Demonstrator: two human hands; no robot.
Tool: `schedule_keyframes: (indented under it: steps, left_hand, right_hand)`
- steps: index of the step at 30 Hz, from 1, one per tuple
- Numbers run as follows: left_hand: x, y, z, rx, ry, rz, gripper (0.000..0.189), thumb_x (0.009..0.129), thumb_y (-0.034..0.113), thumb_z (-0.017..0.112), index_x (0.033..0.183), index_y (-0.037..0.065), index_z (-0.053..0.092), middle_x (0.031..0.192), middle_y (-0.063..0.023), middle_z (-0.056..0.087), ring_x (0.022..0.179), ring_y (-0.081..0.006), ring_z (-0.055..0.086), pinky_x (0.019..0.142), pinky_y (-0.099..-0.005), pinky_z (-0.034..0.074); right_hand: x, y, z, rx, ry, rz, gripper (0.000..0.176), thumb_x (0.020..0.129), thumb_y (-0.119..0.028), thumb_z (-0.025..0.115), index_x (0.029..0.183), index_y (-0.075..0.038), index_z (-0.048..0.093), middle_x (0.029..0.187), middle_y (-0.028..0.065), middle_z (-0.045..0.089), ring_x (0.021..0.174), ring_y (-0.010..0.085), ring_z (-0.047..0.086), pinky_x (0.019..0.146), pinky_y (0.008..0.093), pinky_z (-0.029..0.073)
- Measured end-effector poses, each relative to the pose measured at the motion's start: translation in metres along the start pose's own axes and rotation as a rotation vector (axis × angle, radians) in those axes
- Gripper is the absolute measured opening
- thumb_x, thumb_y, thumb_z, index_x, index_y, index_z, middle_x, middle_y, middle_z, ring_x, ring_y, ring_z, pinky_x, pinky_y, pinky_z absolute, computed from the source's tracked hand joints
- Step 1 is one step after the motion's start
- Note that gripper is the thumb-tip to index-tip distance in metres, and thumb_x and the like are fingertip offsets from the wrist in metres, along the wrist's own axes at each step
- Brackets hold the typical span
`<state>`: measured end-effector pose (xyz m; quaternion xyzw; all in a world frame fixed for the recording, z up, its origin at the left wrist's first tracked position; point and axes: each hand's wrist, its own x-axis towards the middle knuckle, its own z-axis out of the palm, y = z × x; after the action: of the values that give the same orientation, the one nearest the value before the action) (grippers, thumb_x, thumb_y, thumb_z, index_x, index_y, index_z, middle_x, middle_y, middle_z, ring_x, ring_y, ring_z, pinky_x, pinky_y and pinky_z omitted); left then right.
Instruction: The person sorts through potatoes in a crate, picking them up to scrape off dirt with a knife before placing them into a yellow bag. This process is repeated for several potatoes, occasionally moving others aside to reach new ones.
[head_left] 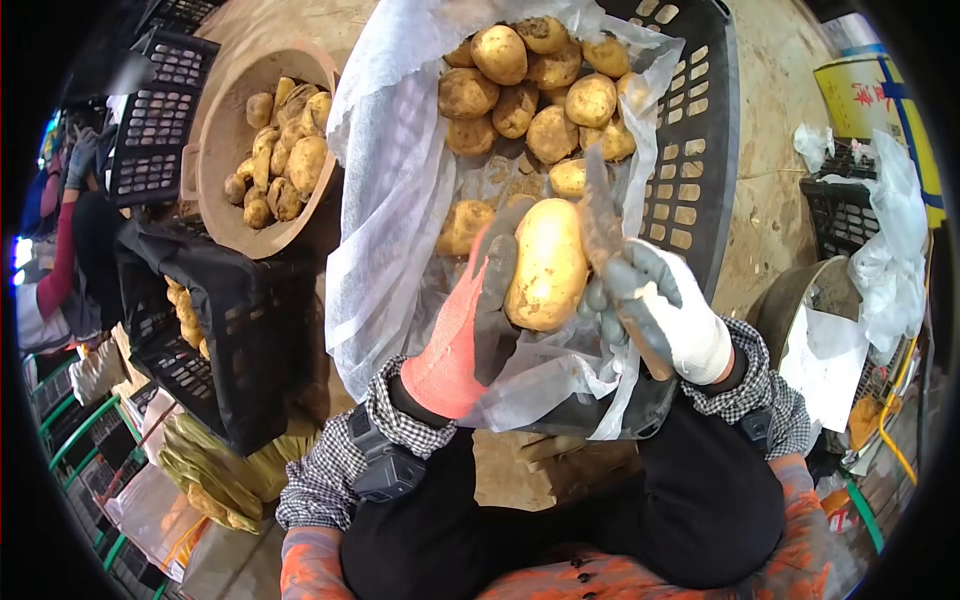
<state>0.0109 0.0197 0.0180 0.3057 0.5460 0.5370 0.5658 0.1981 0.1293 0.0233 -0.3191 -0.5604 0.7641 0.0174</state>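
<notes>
My left hand (485, 290), in a red glove with a dark grey palm, is wrapped round the side of a large, smooth yellow potato (547, 265). A dirty brown knife (601, 215) stands nearly upright just right of that potato, its blade toward the far end. Closed on the knife is my right hand (660, 300), in a white glove with grey-coated fingers. Both hands are over the near part of a black crate (712, 150) lined with thin white sheeting (385, 200). More soil-marked potatoes (550, 130) are piled at the crate's far end.
A tan basin (205, 150) of misshapen potatoes stands left of the crate. Nearer on the left is a black crate (215, 330) draped in dark cloth, with potatoes inside. At far left a person's gloved hand (82, 160) shows. A metal tub (790, 300) stands at right.
</notes>
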Motion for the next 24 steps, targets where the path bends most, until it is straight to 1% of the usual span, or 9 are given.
schedule_keyframes:
  steps: [3, 5, 6, 9, 13, 16, 18, 22, 24]
  left_hand:
    - [-0.001, 0.008, 0.001, 0.253, -0.104, 0.088, 0.057, 0.098, 0.032, 0.051, 0.142, 0.000, 0.032, 0.136, -0.0105, 0.043, 0.124, -0.0183, 0.045, 0.100, -0.0340, 0.041]
    - [0.003, 0.003, 0.005, -0.626, -0.016, -0.286, 0.051, 0.095, 0.017, 0.056, 0.139, 0.000, 0.036, 0.129, -0.0117, 0.051, 0.119, -0.0185, 0.052, 0.095, -0.0339, 0.046]
    - [0.004, 0.000, 0.002, -0.627, -0.020, -0.284, 0.051, 0.095, 0.017, 0.056, 0.139, 0.000, 0.036, 0.129, -0.0117, 0.051, 0.119, -0.0185, 0.052, 0.095, -0.0339, 0.046]
    - [0.004, -0.013, -0.012, -0.106, -0.069, -0.308, 0.054, 0.083, -0.008, 0.062, 0.133, -0.001, 0.044, 0.121, -0.0164, 0.060, 0.107, -0.0221, 0.062, 0.091, -0.0317, 0.050]
    - [-0.001, -0.023, -0.008, 0.280, -0.024, 0.190, 0.046, 0.085, -0.008, 0.058, 0.129, -0.003, 0.046, 0.119, -0.0134, 0.062, 0.103, -0.0200, 0.063, 0.087, -0.0313, 0.052]
    - [-0.002, -0.007, -0.004, 0.167, -0.073, 0.177, 0.050, 0.088, 0.000, 0.062, 0.133, -0.001, 0.041, 0.121, -0.0150, 0.060, 0.109, -0.0235, 0.061, 0.090, -0.0356, 0.050]
    - [-0.001, -0.005, -0.005, -1.235, -0.191, -0.478, 0.056, 0.088, 0.002, 0.062, 0.138, -0.001, 0.037, 0.130, -0.0176, 0.053, 0.118, -0.0252, 0.055, 0.100, -0.0376, 0.043]
    - [-0.021, -0.047, -0.037, -0.340, -0.061, -0.118, 0.064, 0.085, 0.003, 0.062, 0.142, 0.002, 0.033, 0.144, -0.0186, 0.038, 0.132, -0.0281, 0.039, 0.112, -0.0404, 0.031]
    - [-0.034, -0.014, -0.056, -0.583, 0.309, -0.005, 0.060, 0.089, 0.036, 0.055, 0.138, 0.005, 0.039, 0.133, -0.0137, 0.048, 0.117, -0.0286, 0.049, 0.094, -0.0393, 0.044]
  right_hand:
    - [0.000, -0.004, 0.002, 0.153, 0.051, 0.038, 0.020, 0.093, -0.019, 0.050, 0.090, 0.000, 0.052, 0.075, 0.0040, 0.059, 0.064, 0.0066, 0.054, 0.059, 0.0222, 0.044]
    - [-0.001, -0.003, 0.002, 0.168, 0.040, 0.013, 0.021, 0.094, -0.021, 0.050, 0.091, 0.000, 0.052, 0.077, 0.0058, 0.060, 0.067, 0.0079, 0.055, 0.061, 0.0222, 0.046]
    - [0.000, -0.001, 0.001, 0.277, 0.085, -0.073, 0.022, 0.095, -0.022, 0.051, 0.090, 0.000, 0.052, 0.078, 0.0066, 0.060, 0.069, 0.0091, 0.056, 0.062, 0.0226, 0.046]
    - [-0.002, -0.009, 0.002, 0.426, 0.176, -0.063, 0.026, 0.096, -0.027, 0.054, 0.091, -0.001, 0.053, 0.079, 0.0083, 0.060, 0.068, 0.0107, 0.057, 0.060, 0.0234, 0.046]
    - [-0.001, -0.015, 0.004, 0.314, 0.131, 0.085, 0.026, 0.095, -0.027, 0.054, 0.091, -0.002, 0.053, 0.078, 0.0058, 0.061, 0.058, 0.0084, 0.055, 0.053, 0.0232, 0.045]
    - [-0.002, -0.001, -0.002, 0.127, 0.016, 0.045, 0.019, 0.093, -0.018, 0.049, 0.092, 0.001, 0.053, 0.073, 0.0035, 0.057, 0.058, 0.0080, 0.054, 0.052, 0.0232, 0.044]
    - [-0.001, -0.025, -0.004, 0.015, -0.136, 0.053, 0.020, 0.093, -0.019, 0.048, 0.095, 0.001, 0.052, 0.073, 0.0040, 0.055, 0.062, 0.0097, 0.056, 0.052, 0.0243, 0.045]
    - [-0.017, -0.003, 0.010, 0.212, 0.312, 0.036, 0.033, 0.098, -0.033, 0.048, 0.093, -0.001, 0.052, 0.068, 0.0048, 0.054, 0.059, 0.0107, 0.056, 0.050, 0.0213, 0.043]
    - [-0.011, -0.002, 0.006, 0.267, 0.322, -0.079, 0.038, 0.100, -0.039, 0.044, 0.087, -0.004, 0.050, 0.065, 0.0042, 0.052, 0.054, 0.0101, 0.052, 0.047, 0.0200, 0.040]
